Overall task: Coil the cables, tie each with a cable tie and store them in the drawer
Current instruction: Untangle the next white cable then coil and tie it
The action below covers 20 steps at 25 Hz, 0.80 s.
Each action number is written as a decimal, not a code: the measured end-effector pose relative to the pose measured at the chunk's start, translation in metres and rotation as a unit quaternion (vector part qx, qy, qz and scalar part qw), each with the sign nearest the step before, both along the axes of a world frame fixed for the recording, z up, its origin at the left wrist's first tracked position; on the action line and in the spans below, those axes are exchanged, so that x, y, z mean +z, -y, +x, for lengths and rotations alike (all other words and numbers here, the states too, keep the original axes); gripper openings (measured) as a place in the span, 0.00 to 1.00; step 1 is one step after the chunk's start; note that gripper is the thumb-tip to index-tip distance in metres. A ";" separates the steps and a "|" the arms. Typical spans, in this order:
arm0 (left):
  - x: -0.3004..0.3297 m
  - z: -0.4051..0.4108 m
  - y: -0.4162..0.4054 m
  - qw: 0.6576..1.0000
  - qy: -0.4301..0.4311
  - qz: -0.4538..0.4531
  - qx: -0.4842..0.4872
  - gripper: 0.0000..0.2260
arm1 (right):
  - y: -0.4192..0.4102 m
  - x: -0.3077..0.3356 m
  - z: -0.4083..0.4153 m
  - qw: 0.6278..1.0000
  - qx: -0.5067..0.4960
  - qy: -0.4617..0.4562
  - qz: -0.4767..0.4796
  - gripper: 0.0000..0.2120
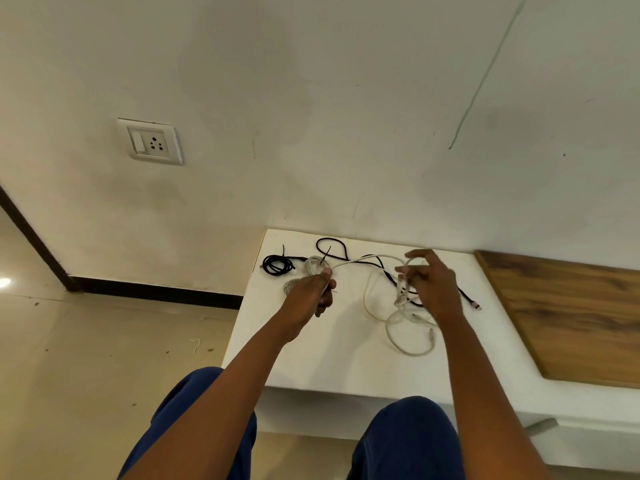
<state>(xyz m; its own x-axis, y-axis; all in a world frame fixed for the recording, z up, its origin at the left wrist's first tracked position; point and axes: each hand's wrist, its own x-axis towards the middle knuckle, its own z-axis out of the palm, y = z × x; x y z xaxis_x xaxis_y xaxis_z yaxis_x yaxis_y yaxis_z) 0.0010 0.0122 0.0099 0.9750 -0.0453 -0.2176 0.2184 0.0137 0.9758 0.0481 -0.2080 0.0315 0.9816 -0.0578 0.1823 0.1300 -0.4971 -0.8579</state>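
My left hand [317, 289] is curled tight, fingers wrapped round a small coil of white cable [313, 266] near the back left of the white table [311, 355]. A thin black cable tie [325, 257] sticks up from that coil just above my knuckles. From my grip the white cable runs right, across the table, to my right hand [431, 284]. There my fingers are bent and partly spread, hooked into a loose loop of the same white cable; the thumb and forefinger look closed on a strand, though I can't tell how firmly. Below and left of my right hand the rest of the white cable lies in slack loops on the table. A loose black cable [384, 268] snakes under it, its plug end lying right of my wrist. Left of my left hand, a coiled black cable [277, 265] sits tied, near the table's corner.
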 end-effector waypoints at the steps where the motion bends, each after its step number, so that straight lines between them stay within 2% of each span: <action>1: -0.003 -0.001 0.002 1.000 0.008 0.021 -0.009 0.17 | 0.002 0.015 0.011 0.996 -0.002 0.034 -0.081 0.14; 2: -0.005 -0.003 0.004 0.999 0.013 0.024 -0.019 0.17 | 0.004 0.031 0.021 0.989 -0.003 0.062 -0.137 0.13; 5: 0.002 -0.001 0.008 0.998 0.021 -0.059 -0.014 0.16 | 0.007 0.061 0.040 0.980 0.021 0.076 -0.184 0.05; 9: 0.015 0.006 -0.006 0.978 0.057 -0.200 0.021 0.16 | 0.000 0.038 0.042 0.960 0.087 -0.038 -0.264 0.06; 11: 0.015 0.007 -0.011 0.968 0.058 -0.240 0.029 0.16 | -0.005 0.013 0.036 0.968 0.114 -0.072 -0.212 0.05; 13: 0.014 0.007 -0.016 0.959 0.052 -0.275 0.045 0.16 | -0.009 -0.006 0.027 0.979 0.139 -0.112 -0.097 0.05; 16: 0.011 0.009 -0.023 0.956 0.053 -0.282 0.056 0.16 | -0.010 -0.027 0.012 0.972 0.159 -0.158 0.067 0.08; 18: 0.008 0.010 -0.025 0.958 0.048 -0.277 0.061 0.16 | -0.009 -0.038 0.004 0.959 0.193 -0.173 0.115 0.11; 20: 0.006 0.010 -0.025 0.957 0.040 -0.277 0.074 0.16 | -0.008 -0.047 -0.001 0.947 0.217 -0.202 0.121 0.13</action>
<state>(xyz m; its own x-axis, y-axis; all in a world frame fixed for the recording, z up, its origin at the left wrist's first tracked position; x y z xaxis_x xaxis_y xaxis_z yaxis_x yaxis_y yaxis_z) 0.0107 0.0372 0.0162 0.9922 0.0080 -0.1244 0.0987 0.5593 0.8230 0.0468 -0.1997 -0.0153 0.9093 0.3751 -0.1802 -0.0857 -0.2549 -0.9632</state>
